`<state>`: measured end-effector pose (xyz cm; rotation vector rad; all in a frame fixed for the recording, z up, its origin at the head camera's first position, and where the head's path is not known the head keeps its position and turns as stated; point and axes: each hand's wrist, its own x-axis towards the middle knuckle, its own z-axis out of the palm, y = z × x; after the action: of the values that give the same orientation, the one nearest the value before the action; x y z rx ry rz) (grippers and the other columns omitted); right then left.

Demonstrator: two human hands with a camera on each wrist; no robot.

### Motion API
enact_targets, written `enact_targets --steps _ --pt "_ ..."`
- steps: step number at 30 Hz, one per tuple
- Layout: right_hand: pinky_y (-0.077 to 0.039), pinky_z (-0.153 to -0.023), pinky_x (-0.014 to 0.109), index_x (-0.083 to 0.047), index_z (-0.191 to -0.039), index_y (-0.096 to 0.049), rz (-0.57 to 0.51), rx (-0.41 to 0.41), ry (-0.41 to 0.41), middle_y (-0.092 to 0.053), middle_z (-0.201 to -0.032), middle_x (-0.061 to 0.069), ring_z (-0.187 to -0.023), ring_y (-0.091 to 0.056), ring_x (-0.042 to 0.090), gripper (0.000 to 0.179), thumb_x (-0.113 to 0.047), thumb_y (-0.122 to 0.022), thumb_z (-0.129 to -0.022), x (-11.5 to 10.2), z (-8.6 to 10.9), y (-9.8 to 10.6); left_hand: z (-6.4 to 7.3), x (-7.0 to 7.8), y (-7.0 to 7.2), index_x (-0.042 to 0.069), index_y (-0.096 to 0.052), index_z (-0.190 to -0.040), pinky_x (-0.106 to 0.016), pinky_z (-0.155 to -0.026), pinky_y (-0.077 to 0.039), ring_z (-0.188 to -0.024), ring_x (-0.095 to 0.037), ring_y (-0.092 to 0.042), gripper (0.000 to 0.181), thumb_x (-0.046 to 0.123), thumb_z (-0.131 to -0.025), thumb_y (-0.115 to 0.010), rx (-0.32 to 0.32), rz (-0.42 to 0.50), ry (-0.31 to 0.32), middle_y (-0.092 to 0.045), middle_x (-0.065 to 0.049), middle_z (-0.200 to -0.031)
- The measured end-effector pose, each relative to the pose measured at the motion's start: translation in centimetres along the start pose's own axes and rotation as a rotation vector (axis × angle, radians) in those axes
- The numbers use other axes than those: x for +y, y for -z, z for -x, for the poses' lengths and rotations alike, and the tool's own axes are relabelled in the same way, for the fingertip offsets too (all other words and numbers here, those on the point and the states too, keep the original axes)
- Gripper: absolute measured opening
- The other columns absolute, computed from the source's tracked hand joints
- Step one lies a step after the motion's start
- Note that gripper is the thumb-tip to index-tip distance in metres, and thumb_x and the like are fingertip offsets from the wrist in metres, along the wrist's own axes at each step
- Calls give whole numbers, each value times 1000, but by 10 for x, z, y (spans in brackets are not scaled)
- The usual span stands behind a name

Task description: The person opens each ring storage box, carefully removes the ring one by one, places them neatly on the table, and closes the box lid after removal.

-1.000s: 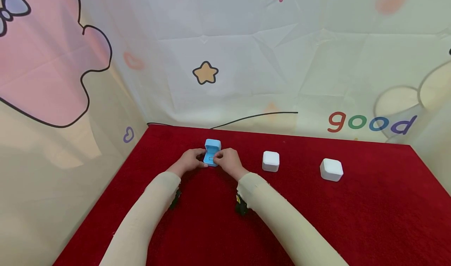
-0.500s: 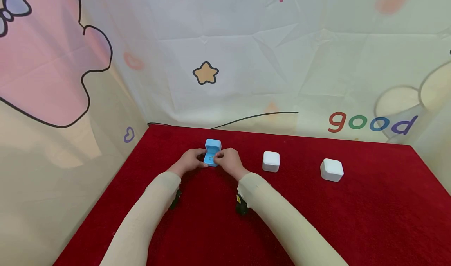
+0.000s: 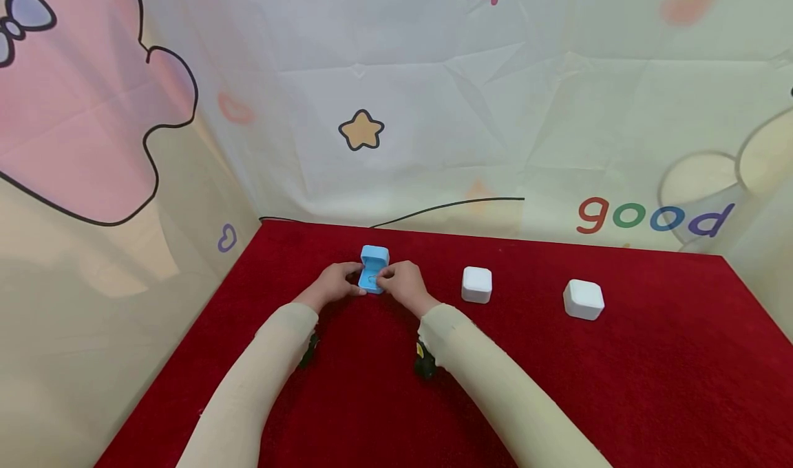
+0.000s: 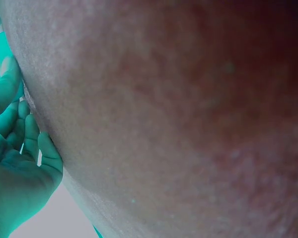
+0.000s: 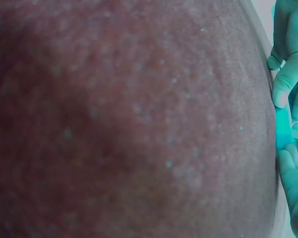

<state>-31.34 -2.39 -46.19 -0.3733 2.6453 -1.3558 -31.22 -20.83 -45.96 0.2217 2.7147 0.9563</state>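
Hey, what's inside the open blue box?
A thin ring-like loop shows inside the blue box. The right hand covers part of its right side; whatever lies behind the hand can't be seen.

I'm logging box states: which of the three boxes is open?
The blue box between the left hand and right hand; its lid stands raised. The middle box and rightmost box are white and closed.

On the bench [image 3: 372, 399], a ring [image 3: 371, 279] sits in the ring box [image 3: 374, 254], between left grip [image 3: 336, 281] and right grip [image 3: 403, 284]; rightward stand a middle box [image 3: 476, 285], then an end box [image 3: 583, 299]; behind, a curtain [image 3: 434, 124].
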Motion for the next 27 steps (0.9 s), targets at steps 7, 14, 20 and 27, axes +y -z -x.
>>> enact_targets --steps 7,14,20,27 --pt "-51 -66 19 2 -105 -79 -46 -7 -31 -78 -96 15 -71 -64 13 20 -13 -68 -97 2 -1 0 0 -1 0 -3 -47 -150 -50 -119 -42 -143 -39 -48 61 13 -96 -71 -8 -15 -4 -51 -23 -153" --pt "-60 -75 26 3 -106 -77 -75 -9 -47 -77 -100 16 -74 -69 17 21 -14 -70 -97 1 -1 1 -2 -2 0 -3 -47 -150 -50 -119 -43 -141 -39 -49 61 12 -96 -71 -8 -16 -12 -52 -23 -152" --pt "-60 -77 28 2 -104 -77 -79 5 -53 -76 -100 16 -75 -69 18 19 -14 -69 -97 1 -1 1 -3 -3 0 -4 -47 -150 -49 -117 -44 -139 -39 -51 62 12 -95 -71 -4 -17 -18 -54 -23 -151" --pt "-59 -76 27 2 -104 -77 -80 9 -59 -76 -100 16 -75 -69 17 19 -14 -69 -97 0 0 1 -2 -2 0 -4 -46 -150 -49 -119 -43 -141 -39 -50 62 12 -95 -71 -11 0 -4 -52 -23 -152"
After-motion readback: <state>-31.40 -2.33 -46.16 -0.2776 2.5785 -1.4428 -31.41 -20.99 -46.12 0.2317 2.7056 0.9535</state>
